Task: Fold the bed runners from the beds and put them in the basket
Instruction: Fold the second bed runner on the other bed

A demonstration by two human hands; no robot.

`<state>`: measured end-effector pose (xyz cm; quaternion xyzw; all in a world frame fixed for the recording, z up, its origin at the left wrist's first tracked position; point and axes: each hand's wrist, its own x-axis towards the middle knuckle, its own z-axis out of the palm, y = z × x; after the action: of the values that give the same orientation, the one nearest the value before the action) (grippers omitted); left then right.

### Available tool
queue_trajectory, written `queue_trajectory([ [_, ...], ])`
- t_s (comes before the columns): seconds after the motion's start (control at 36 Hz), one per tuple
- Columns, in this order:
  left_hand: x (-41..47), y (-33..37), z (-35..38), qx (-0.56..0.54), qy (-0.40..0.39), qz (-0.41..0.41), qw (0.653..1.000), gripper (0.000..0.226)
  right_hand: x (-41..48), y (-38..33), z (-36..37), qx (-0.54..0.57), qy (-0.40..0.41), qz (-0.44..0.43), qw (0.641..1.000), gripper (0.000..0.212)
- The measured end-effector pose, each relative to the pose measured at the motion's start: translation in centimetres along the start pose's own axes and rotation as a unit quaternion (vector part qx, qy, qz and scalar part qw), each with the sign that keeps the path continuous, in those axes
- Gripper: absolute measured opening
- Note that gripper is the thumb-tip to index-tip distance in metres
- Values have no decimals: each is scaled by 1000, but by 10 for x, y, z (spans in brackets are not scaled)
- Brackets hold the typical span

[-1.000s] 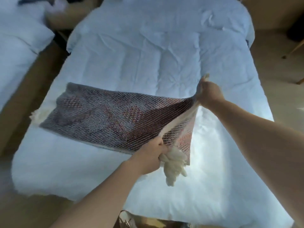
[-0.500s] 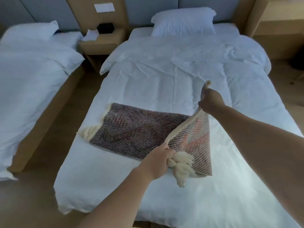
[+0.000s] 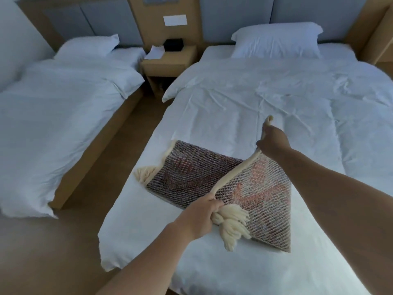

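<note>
A woven bed runner (image 3: 191, 177), dark with reddish pattern and cream tassels, lies partly folded on the near part of the right bed (image 3: 276, 107). My left hand (image 3: 204, 216) grips its near cream edge by a tassel bunch. My right hand (image 3: 272, 141) grips the same edge farther away, holding it raised above the bed. The right part of the runner hangs down from that edge to the duvet. No basket is in view.
A second bed (image 3: 53, 107) with white bedding stands at left across a strip of brown floor (image 3: 102, 167). A wooden nightstand (image 3: 168, 60) with paper and a black box sits between the headboards. Pillows lie at both bed heads.
The view has tilted up, bringing headboards and the left bed into sight. Both hands carried the runner's edge leftward over the rest, so the flat part looks shorter.
</note>
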<state>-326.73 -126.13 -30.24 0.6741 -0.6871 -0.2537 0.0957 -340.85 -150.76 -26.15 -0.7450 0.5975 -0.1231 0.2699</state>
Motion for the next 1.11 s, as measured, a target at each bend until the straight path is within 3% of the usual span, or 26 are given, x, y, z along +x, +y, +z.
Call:
queue_trajectory([
  [0.08,-2,-14,-7,3,3,-21,1000,31,11,-17,12,17,-12,-10,1000,52],
  [0.31,-6,-63,-25,-19,1,-45,999,35,33,-64,54,17,-37,-21,999,67],
  [0.69,18,-249,-48,-69,-39,-41,996,47,99,-159,192,-46,-36,40,997,70],
  [0.83,25,-309,-45,-72,-67,-49,994,42,119,-185,248,-64,-33,34,997,83],
  [1.11,43,-392,-17,-99,-114,-65,986,38,158,-201,350,-72,-66,44,994,79],
])
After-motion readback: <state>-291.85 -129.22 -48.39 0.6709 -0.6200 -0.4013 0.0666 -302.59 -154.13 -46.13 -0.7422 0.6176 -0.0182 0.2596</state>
